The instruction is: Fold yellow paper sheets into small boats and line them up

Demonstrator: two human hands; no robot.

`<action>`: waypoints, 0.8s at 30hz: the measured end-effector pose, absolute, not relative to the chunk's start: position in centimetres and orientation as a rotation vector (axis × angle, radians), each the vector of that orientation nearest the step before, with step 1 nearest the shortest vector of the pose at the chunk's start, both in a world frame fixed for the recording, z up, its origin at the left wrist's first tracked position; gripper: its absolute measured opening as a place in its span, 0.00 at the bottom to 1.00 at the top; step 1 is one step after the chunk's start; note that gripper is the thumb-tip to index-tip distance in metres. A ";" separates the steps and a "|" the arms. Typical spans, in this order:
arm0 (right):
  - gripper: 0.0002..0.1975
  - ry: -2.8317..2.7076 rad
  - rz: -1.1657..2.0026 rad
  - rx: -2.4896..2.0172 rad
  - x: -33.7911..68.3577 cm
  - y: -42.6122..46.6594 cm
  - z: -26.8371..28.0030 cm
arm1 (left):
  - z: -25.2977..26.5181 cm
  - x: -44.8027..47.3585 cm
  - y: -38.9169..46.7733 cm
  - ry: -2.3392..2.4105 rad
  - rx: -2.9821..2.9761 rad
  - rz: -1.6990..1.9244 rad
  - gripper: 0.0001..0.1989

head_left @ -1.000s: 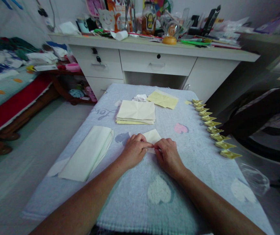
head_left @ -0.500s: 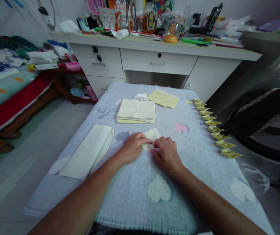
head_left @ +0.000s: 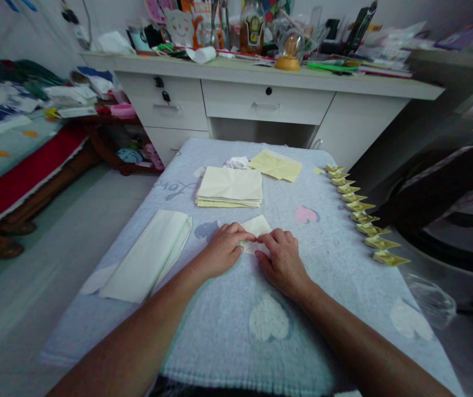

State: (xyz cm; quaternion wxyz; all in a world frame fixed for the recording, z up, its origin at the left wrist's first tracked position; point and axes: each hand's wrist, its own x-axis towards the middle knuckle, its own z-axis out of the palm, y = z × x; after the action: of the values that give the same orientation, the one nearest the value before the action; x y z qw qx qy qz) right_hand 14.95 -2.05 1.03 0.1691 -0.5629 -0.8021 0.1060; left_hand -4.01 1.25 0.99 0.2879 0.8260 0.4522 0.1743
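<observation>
A small folded piece of cream paper (head_left: 257, 225) lies flat on the cloth-covered table, partly hidden under my fingers. My left hand (head_left: 225, 251) presses the paper's left side, its index finger reaching across to the middle. From the right, my right hand (head_left: 284, 258) bears on the same paper with curled fingers, the thumb at the near edge. Both index fingertips almost meet. Beyond them is a stack of creased cream sheets (head_left: 230, 184). A long folded bundle of pale paper (head_left: 149, 256) rests left of my left forearm.
Several yellow folded paper pieces (head_left: 359, 207) stand in a row along the table's right edge. Yellow sheets (head_left: 277, 164) and a crumpled white tissue (head_left: 236, 162) lie at the back. A cluttered white desk (head_left: 267, 105) stands behind; a bed (head_left: 21, 149) is at left.
My right index finger has shifted slightly left, closer to my left fingertip. The paper stays in about the same place.
</observation>
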 end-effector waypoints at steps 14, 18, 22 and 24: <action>0.11 -2.263 0.264 -1.649 14.8 -2.1 1.1 | 1.0 -3.5 1.1 1.270 2.204 0.474 0.17; 0.11 -2.259 0.263 -1.649 14.8 -2.1 1.0 | 0.8 -3.1 0.8 1.339 2.235 0.516 0.15; 0.11 -2.264 0.250 -1.657 14.8 -2.1 1.1 | 0.5 -2.9 0.7 1.379 2.249 0.526 0.14; 0.11 -2.262 0.249 -1.660 14.8 -2.1 1.1 | 0.5 -2.8 0.7 1.391 2.246 0.519 0.13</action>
State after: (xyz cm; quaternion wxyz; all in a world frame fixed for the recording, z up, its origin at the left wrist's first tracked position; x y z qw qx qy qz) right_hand 14.76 -2.05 1.06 0.1617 -0.5814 -0.7926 0.0872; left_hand -2.82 0.67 0.49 0.2229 0.8132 0.5037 0.1880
